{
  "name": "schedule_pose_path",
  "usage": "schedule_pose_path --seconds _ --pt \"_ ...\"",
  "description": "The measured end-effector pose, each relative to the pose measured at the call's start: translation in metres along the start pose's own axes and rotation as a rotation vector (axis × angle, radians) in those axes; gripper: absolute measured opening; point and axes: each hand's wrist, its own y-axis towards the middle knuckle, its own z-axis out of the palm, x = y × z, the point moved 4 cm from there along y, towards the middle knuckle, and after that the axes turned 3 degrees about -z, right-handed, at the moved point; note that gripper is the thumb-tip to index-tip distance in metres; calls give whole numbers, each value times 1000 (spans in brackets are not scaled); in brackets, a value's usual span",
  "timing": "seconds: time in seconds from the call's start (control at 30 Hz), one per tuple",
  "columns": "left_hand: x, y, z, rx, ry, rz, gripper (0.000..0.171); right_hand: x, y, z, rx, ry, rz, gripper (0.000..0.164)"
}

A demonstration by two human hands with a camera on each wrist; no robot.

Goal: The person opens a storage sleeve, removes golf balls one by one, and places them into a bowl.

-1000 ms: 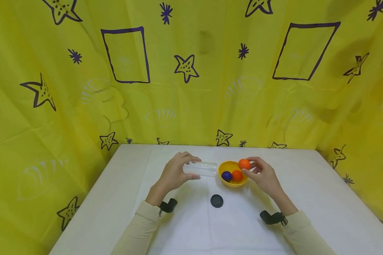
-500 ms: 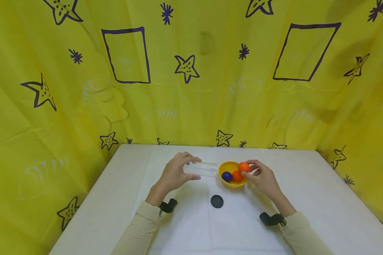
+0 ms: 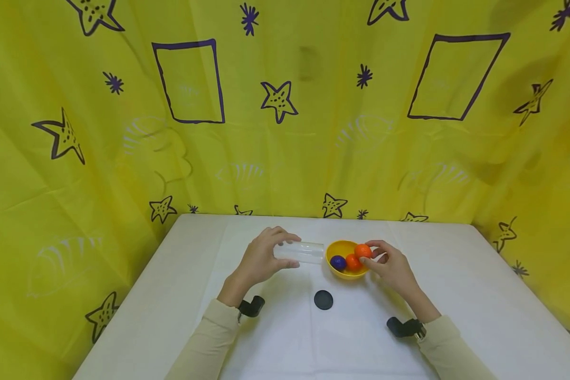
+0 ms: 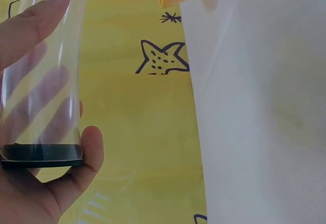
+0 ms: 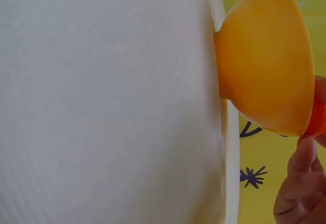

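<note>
My left hand [image 3: 261, 256] grips a clear plastic tube [image 4: 66, 96] that lies sideways in the head view, its open end facing the bowl. A black cap [image 4: 43, 154] closes the tube's other end, by the palm. On the table stands a yellow bowl [image 3: 334, 247], right beside the tube's end. Inside it lie a dark blue ball [image 3: 338, 263] and an orange ball [image 3: 353, 262]. My right hand [image 3: 394, 266] pinches a second orange ball [image 3: 363, 250] at the bowl's right rim. In the right wrist view the bowl [image 5: 270, 61] hides most of that ball.
A round black lid [image 3: 323, 300] lies flat on the white table [image 3: 275, 338], in front of the bowl. Yellow curtains [image 3: 285, 148] with drawn stars hang behind the table and along both sides. Each wrist wears a black camera mount [image 3: 252, 306].
My right hand has lowered the orange ball slightly toward the bowl, down and a touch left. The left hand and the tube have stayed in place.
</note>
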Motion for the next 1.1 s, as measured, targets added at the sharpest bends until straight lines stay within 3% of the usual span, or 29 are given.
schedule_pose_path --seconds 0.77,1.1 --pt "1 0 2 4 4 -4 49 -2 1 0 17 4 41 53" --pt "3 1 3 3 16 -8 50 0 1 -2 -7 6 12 48"
